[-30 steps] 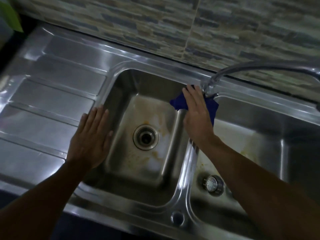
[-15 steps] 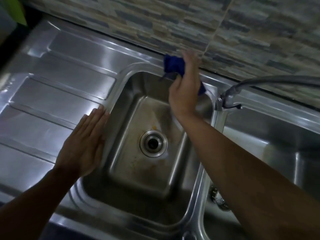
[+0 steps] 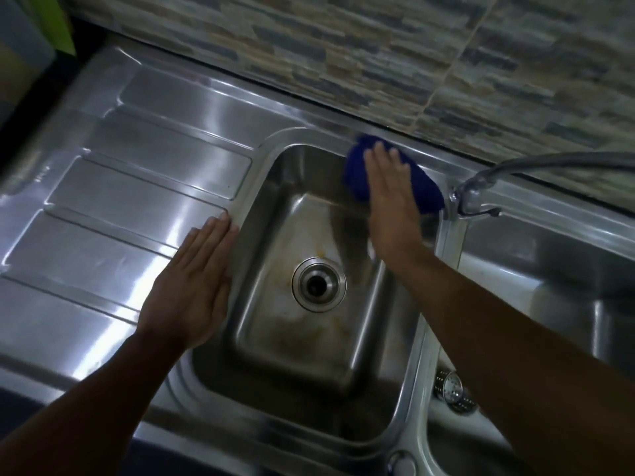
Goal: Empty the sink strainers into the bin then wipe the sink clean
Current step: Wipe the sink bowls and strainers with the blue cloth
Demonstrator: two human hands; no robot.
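A steel double sink fills the view. My right hand (image 3: 390, 197) presses a blue cloth (image 3: 424, 192) flat against the back wall and rim of the left basin (image 3: 261, 214). My left hand (image 3: 192, 286) lies flat, fingers together, on the basin's left rim and holds nothing. The left basin's drain (image 3: 319, 284) is an open dark hole in a steel ring, with brownish stains around it. A perforated steel strainer (image 3: 454, 391) sits in the right basin (image 3: 536, 269), partly hidden by my right forearm.
The ribbed steel draining board (image 3: 137, 187) stretches to the left. A grey tap (image 3: 481, 182) reaches in from the right over the divider. A stone-pattern tiled wall (image 3: 343, 56) runs behind the sink. A green object (image 3: 58, 25) stands at the far left corner.
My right hand has carried the blue cloth from the divider by the tap to the left basin's back rim and now presses it flat there. My left hand stays on the rim.
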